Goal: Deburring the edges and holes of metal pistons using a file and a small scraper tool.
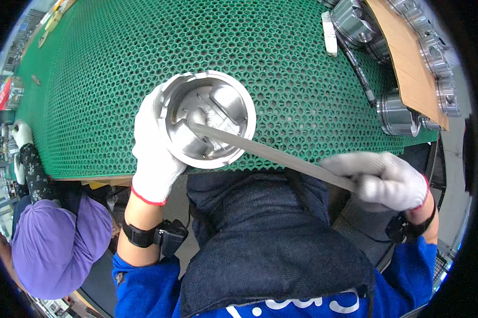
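- Fingers (350,163) of the right hand (384,181) are curled together in a white glove, pinching the near end of a flat grey strip (279,155); no spread shows between them and the strip.
- Seen from the head view, the strip's long axis slants from the right hand, at lower right, up and leftward to the piston (220,112), its far end reaching over the rim and into the open hollow.
- From the right hand's fingers, then, the piston lies to the left and somewhat farther up; the left hand (153,130) is the nearer one, pressed right against the piston's left side.
- Around that side the left hand is wrapped, bracing the piston; most of its fingertips are hidden behind the wall, so how far they curl beneath cannot be told.
- Open end up, the piston faces the camera above the front part of the green holed worktop (106,63); whether it rests there or is lifted slightly is unclear.
- Inside the hollow, the strip's end is near a rounded lump; exact contact there is hard to make out.
- Off to the right, well apart, stand another piston (399,115), a dark pen (358,71) and a cardboard sheet (408,58).
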The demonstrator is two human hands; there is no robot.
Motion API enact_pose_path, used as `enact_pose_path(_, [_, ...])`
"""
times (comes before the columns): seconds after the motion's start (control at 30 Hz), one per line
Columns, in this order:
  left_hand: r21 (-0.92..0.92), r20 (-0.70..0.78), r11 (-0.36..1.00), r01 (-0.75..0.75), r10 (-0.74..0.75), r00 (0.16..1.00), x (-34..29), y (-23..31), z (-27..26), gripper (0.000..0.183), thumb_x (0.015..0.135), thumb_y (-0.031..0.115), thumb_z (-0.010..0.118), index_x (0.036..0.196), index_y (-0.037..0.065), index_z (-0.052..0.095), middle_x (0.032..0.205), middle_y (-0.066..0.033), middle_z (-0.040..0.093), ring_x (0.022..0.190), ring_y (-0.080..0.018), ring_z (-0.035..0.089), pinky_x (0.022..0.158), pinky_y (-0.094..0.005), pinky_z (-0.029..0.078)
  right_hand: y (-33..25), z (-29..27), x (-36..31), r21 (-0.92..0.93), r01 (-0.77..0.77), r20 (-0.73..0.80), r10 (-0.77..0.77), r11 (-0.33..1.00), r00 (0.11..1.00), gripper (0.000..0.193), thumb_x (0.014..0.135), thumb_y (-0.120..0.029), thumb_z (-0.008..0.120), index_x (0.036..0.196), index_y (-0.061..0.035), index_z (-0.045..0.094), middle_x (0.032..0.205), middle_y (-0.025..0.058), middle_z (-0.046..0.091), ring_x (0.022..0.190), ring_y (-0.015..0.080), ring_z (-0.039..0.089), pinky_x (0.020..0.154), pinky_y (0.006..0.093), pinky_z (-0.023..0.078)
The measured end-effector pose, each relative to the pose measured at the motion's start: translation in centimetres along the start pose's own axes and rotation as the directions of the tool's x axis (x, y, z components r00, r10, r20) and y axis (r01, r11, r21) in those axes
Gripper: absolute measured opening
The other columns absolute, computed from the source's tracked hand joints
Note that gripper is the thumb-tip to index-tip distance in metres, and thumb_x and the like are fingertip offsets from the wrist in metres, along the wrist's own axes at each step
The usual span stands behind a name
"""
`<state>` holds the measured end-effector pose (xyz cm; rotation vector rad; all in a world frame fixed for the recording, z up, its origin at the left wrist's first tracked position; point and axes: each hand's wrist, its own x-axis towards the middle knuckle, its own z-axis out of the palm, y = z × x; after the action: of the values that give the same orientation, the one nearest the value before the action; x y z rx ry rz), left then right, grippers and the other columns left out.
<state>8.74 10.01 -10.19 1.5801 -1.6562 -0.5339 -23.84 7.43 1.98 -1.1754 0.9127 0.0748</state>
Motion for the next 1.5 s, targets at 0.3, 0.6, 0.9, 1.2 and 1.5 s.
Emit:
enact_pose_path(0.3, [-0.211,0.003,0.976,0.050,-0.051,0.999,0.1,-1.3,0.2,0.054,0.084,0.026,0.072,0.126,-0.001,0.055,0.117,-0.0145,0.065,0.110,-0.0243,0.063,0.097,-0.0352,0.049,-2.0,-0.9,3.6,-0.292,0.318,-0.055,-0.348,0.902,0.936,0.056,0.092,-0.033,0.057,0.131,0.0072,0.055,0.114,0.0205,0.068,0.061,0.0073,0.058,0.055,0.0206,0.048])
enact_pose_path(0.6, [-0.155,-0.037,0.987,-0.043,0.038,0.999,1.1,-1.7,0.9,0.045,0.080,0.027,0.073,0.116,0.002,0.063,0.107,-0.0141,0.068,0.098,-0.0262,0.066,0.087,-0.0355,0.053,-3.2,1.3,5.4,-0.329,0.131,0.151,-0.085,0.935,0.985,0.066,0.097,-0.053,0.042,0.140,-0.0032,0.048,0.126,0.0208,0.062,0.115,0.0332,0.061,0.097,0.0397,0.049])
enact_pose_path(0.9, [-0.117,-0.284,0.965,-0.236,0.195,0.939,-5.4,1.0,1.2,0.126,0.068,0.034,0.087,0.152,-0.002,0.000,0.153,-0.0249,0.023,0.137,-0.0367,0.036,0.114,-0.0458,0.030,2.1,-0.4,1.6,-0.396,0.187,-0.552,-0.396,0.899,0.734,0.067,0.092,-0.044,0.052,0.140,0.0021,0.048,0.123,0.0091,0.063,0.057,0.0019,0.044,0.051,0.0189,0.037])
enact_pose_path(1.2, [0.184,-0.126,0.969,-0.166,0.191,0.974,-4.8,2.5,-1.0,0.035,0.078,0.043,0.077,0.092,0.012,0.070,0.106,-0.0158,0.058,0.102,-0.0332,0.056,0.086,-0.0446,0.045,2.0,2.5,6.1,-0.612,0.446,-0.170,-0.659,0.654,0.733,0.050,0.095,-0.028,0.057,0.138,-0.0016,0.051,0.122,0.0193,0.065,0.080,0.0239,0.069,0.078,0.0350,0.055])
enact_pose_path(1.5, [0.291,-0.135,0.943,-0.159,0.205,0.969,-5.3,3.0,-0.7,0.032,0.078,0.032,0.077,0.096,0.007,0.067,0.106,-0.0198,0.056,0.102,-0.0370,0.056,0.086,-0.0474,0.044,3.8,2.3,1.1,-0.229,0.309,-0.039,-0.326,0.923,0.945,0.055,0.090,-0.017,0.063,0.140,-0.0024,0.047,0.109,0.0193,0.068,0.083,0.0283,0.071,0.071,0.0361,0.057])
